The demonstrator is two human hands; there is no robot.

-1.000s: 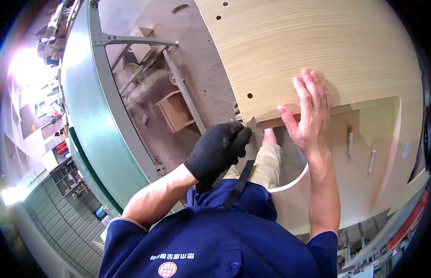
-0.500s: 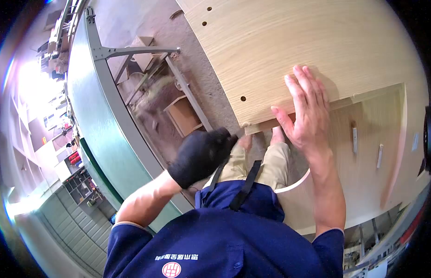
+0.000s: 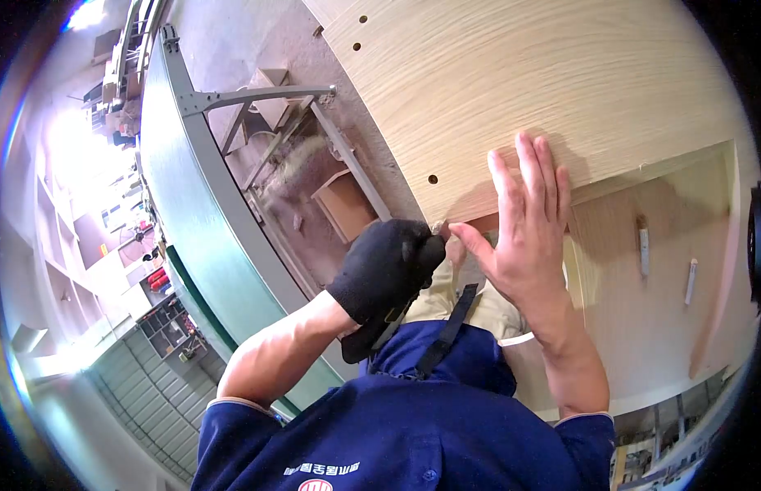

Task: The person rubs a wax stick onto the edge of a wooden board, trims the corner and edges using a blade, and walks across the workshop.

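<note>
Left hand [image 3: 392, 263] shifted to panel corner [image 3: 428, 204], near open right hand [image 3: 528, 245]

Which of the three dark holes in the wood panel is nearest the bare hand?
The lone hole near the panel corner, beside the right hand; the other two holes pair up farther away.

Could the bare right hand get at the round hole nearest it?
Probably yes: the right hand rests open on the wooden panel, beside the hole, with nothing visible between them. The gloved left hand is at the panel's corner, not over the hole.
</note>
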